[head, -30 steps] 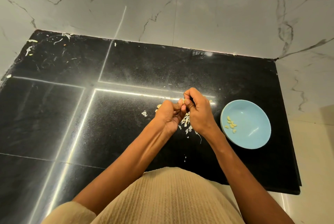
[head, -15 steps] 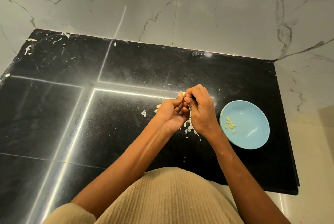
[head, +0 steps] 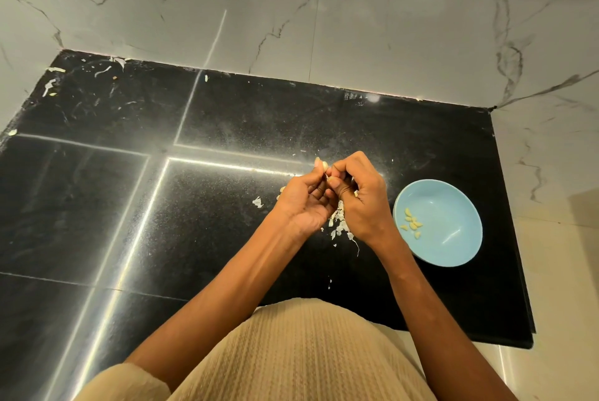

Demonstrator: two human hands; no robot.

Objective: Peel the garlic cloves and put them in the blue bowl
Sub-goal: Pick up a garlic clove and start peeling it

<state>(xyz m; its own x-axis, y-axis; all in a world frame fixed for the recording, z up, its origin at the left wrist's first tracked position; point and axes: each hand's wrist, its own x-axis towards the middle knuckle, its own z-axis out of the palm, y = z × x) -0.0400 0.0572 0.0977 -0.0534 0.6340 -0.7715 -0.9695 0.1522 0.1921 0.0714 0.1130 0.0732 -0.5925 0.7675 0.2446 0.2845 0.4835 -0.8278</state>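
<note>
Black stone tabletop [head: 227,115] under both hands; left hand [head: 303,199] pinches a garlic clove [head: 321,163]; right hand [head: 359,193] grips its skin; best peel gently, then drop into blue bowl [head: 460,238].

The bowl [head: 460,251] sits on the black counter [head: 97,206], with bare counter beyond it and on its near side. Left of the bowl, both hands [head: 337,196] hover close together over a heap of peels [head: 338,222], blocking that side. Far left of the bowl the counter lies open, with only scattered scraps [head: 52,86] at the back corner.
</note>
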